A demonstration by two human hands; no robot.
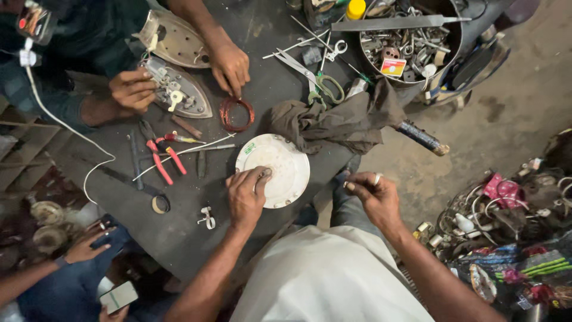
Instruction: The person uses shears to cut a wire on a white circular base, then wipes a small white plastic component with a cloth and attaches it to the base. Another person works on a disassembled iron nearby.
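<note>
The white round disc (pixel 275 168) is pressed flat on the dark table (pixel 196 238) by the left hand (pixel 245 195), whose fingers are spread open and laid over the disc's rim at about seven o'clock, the thumb tip resting on its face. The disc lies near the table's front edge, and its five o'clock side appears to reach that edge. The right hand (pixel 374 197) is held off the table, out at three o'clock from the disc, with the fingers curled closed and the thumb pinched against the forefinger; whether something small is gripped there cannot be told. For the disc to be handled well, steady downward pressure is best kept on the rim so that it is not tipped over the edge, and any small part is best brought in from the open three o'clock side. Room is tight at twelve o'clock, where a crumpled grey cloth (pixel 342 122) touches or nearly touches the disc. At ten o'clock a red wire coil (pixel 236 114) and red-handled pliers (pixel 165 156) lie near, beside another person's hands (pixel 229 62) working on an opened iron (pixel 179 90). A bare strip of table is left at eight o'clock, broken only by a small white clip (pixel 207 218).
</note>
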